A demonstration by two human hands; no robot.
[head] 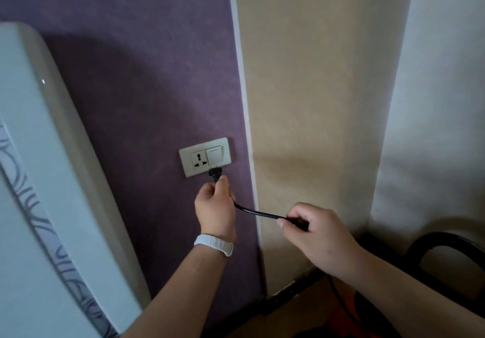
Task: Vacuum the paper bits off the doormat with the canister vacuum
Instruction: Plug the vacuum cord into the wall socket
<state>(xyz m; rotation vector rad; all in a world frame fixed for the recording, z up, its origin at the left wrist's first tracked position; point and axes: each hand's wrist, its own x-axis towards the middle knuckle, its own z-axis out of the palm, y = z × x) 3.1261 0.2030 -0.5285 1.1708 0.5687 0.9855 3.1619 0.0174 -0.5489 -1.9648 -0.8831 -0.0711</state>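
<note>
Right hand (315, 235) pinches the limp, light cord (259, 213) at four o'clock of the left hand (215, 204), which grips the rigid plug (215, 175), likely the best hold, just below the socket (197, 160).

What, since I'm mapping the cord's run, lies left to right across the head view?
White appliance → left hand holding the plug → black cord → right hand → black curved frame.
</note>
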